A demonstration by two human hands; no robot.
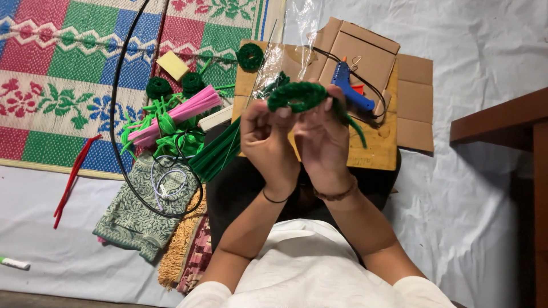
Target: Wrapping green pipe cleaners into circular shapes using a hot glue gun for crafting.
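Above the cardboard sheet [381, 142], a dark green pipe-cleaner coil [297, 96] is pinched by left hand [264, 140] and right hand [323, 137] fingers; winding appears underway, and tight, even turning is called for next.

Looks like a home floor turned into a craft corner. Upper left of the frame: a woven plastic mat in red, green and blue squares with flower patterns [63, 74]. Below and to the right: a crumpled white sheet spread over the floor [479, 188]. Upper centre: flattened brown cardboard [365, 51] carrying a blue hot-glue gun [351, 88]. Left of centre: loose bundles of pink and green fuzzy craft wire [171, 122]. Right edge: a dark brown wooden furniture corner [514, 122].
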